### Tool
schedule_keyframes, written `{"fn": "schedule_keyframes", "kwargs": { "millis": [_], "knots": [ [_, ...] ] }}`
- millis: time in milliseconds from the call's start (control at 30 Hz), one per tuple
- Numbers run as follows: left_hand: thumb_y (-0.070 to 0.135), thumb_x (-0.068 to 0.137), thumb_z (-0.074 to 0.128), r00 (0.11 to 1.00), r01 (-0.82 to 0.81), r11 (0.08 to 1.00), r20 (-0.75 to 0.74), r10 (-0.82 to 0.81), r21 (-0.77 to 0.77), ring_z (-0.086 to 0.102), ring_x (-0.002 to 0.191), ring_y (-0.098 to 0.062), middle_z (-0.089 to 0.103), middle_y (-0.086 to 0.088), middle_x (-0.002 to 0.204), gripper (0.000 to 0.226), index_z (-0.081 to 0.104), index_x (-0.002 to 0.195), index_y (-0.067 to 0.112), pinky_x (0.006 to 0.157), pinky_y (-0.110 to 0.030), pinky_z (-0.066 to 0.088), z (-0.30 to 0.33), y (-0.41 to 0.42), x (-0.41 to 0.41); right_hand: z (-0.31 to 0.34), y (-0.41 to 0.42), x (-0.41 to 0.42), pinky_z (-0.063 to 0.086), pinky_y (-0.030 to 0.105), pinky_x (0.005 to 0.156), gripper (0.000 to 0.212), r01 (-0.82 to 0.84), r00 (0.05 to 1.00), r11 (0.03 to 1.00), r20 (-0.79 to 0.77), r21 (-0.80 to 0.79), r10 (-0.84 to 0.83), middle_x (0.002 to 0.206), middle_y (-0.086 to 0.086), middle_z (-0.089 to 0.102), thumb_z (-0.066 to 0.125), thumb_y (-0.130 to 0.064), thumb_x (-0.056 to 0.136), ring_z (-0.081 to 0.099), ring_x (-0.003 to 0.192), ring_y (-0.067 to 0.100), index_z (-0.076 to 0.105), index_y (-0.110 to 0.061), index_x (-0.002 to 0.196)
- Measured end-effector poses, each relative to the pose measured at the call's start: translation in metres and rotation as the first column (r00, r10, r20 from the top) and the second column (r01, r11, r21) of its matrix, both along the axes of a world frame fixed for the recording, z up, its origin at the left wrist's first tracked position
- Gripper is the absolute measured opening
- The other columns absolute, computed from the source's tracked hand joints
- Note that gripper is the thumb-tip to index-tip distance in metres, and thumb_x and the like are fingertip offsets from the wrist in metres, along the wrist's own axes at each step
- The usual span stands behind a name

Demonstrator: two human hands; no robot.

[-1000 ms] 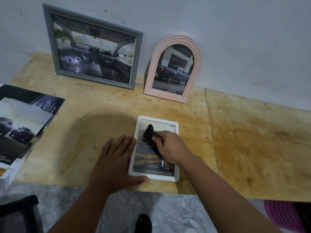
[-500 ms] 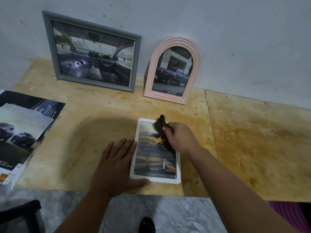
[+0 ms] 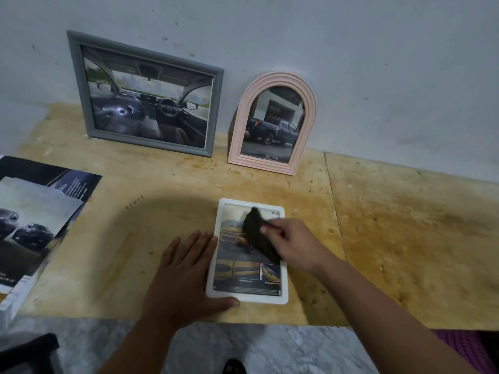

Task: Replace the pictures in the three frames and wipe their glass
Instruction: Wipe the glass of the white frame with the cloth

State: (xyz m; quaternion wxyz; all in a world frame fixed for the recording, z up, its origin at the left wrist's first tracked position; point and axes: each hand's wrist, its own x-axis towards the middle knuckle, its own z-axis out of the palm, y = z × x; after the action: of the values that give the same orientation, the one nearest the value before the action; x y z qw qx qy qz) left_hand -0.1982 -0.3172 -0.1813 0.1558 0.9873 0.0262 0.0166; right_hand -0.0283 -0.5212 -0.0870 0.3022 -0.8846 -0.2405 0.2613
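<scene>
A white frame (image 3: 213, 282) with a yellow car picture lies flat near the table's front edge. My left hand (image 3: 183, 273) lies flat against its left side, fingers spread, thumb along its bottom edge. My right hand (image 3: 294, 245) grips a black cloth (image 3: 258, 236) pressed on the upper half of the glass. A grey frame (image 3: 78, 85) with a car-interior picture and a pink arched frame (image 3: 309, 103) with a pickup picture lean on the wall behind.
A stack of car brochures (image 3: 35, 225) lies at the table's left edge. The wooden table top (image 3: 405, 238) stretches to the right. Below the front edge is marble floor (image 3: 270, 346), a dark chair part (image 3: 27, 352) at left and a purple basket (image 3: 464, 349) at right.
My right hand has swept the cloth over the white frame's glass, up to the top right and back towards the middle. My left hand has stayed put.
</scene>
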Motion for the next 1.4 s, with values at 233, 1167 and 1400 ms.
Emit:
{"fn": "schedule_keyframes", "kwargs": {
  "millis": [233, 1167, 1400],
  "knots": [
    [0.103, 0.071, 0.039, 1.000, 0.000, 1.000, -0.014, 0.000, 0.000, 0.026, 0.157, -0.021, 0.035, -0.003, 0.167, 0.127, 0.039, 0.159, 0.012, 0.125, -0.055, 0.021, -0.001, 0.001, 0.000, -0.030, 0.000, 0.008, 0.054, 0.042, 0.067, 0.029, 0.091, 0.979, 0.971, 0.198, -0.220, -0.047, 0.083, 0.006, 0.071, 0.049, -0.035, 0.104, 0.065, 0.073, 0.025, 0.071, -0.017, 0.099],
    [0.103, 0.071, 0.034, 1.000, -0.006, 1.000, -0.015, 0.007, 0.026, 0.027, 0.157, -0.022, 0.037, -0.004, 0.166, 0.127, 0.039, 0.159, 0.011, 0.126, -0.053, 0.018, 0.001, 0.001, -0.001, 0.007, -0.016, -0.062, 0.048, 0.032, 0.063, 0.022, -0.259, 0.963, 0.925, -0.144, -0.278, 0.226, 0.080, -0.005, 0.067, 0.054, -0.035, 0.102, 0.062, 0.070, 0.014, 0.069, -0.029, 0.088],
    [0.104, 0.071, 0.034, 0.999, -0.007, 1.000, -0.041, 0.008, 0.028, 0.019, 0.159, -0.020, 0.031, -0.002, 0.169, 0.128, 0.033, 0.162, 0.013, 0.128, -0.054, 0.016, 0.000, 0.001, 0.000, 0.007, 0.011, 0.008, 0.055, 0.040, 0.073, 0.030, -0.041, 0.951, 0.951, 0.280, -0.308, 0.132, 0.098, 0.006, 0.067, 0.049, -0.035, 0.104, 0.065, 0.085, 0.027, 0.070, -0.022, 0.122]
  ]
}}
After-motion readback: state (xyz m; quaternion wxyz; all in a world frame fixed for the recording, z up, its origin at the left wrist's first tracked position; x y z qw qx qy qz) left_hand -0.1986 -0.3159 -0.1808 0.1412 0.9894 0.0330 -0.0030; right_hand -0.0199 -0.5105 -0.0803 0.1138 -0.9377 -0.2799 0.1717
